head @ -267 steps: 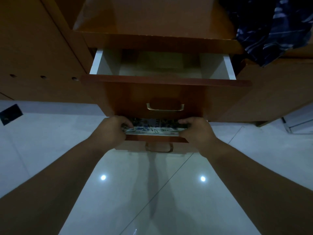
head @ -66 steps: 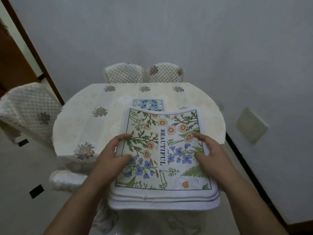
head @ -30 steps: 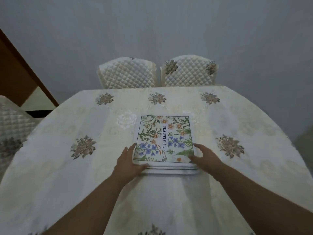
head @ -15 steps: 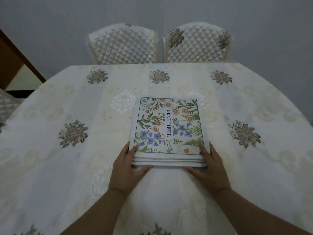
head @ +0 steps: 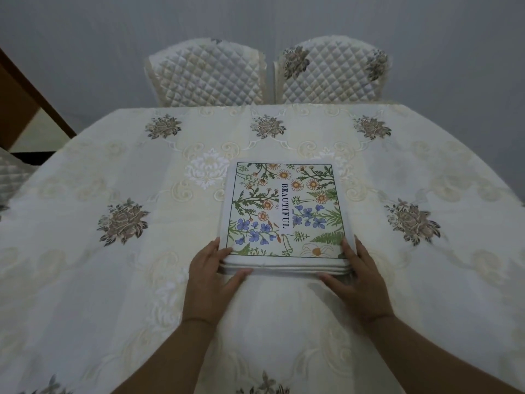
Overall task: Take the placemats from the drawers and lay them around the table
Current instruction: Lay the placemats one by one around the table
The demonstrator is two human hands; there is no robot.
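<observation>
Placemats Rest in One Stack at Centre of Dining Table

Placemats, a stack of white fabric rectangles (head: pixel 285 211) whose top one bears a printed panel of daisies, blue flowers and ferns with the word BEAUTIFUL, lie flat near the middle of the cream embroidered tablecloth covering the table (head: pixel 93 280). The left hand (head: pixel 211 275) lies flat on the cloth at the stack's near left corner, fingers straight along the side edge and thumb stretched against the front edge. The right hand (head: pixel 356 275) mirrors it at the near right corner, fingers extended and thumb along the front. Neither hand curls round the pile; both simply touch its edges. At the front edge about four layers show, though the exact count of mats cannot be told. Two quilted cream chair backs (head: pixel 207 73) stand side by side behind the far edge of the table, and part of a third quilted cover shows at the left margin. Compared with half a second ago, the stack sits in the same spot and the hands keep their places at its corners; only the view has tilted slightly.
</observation>
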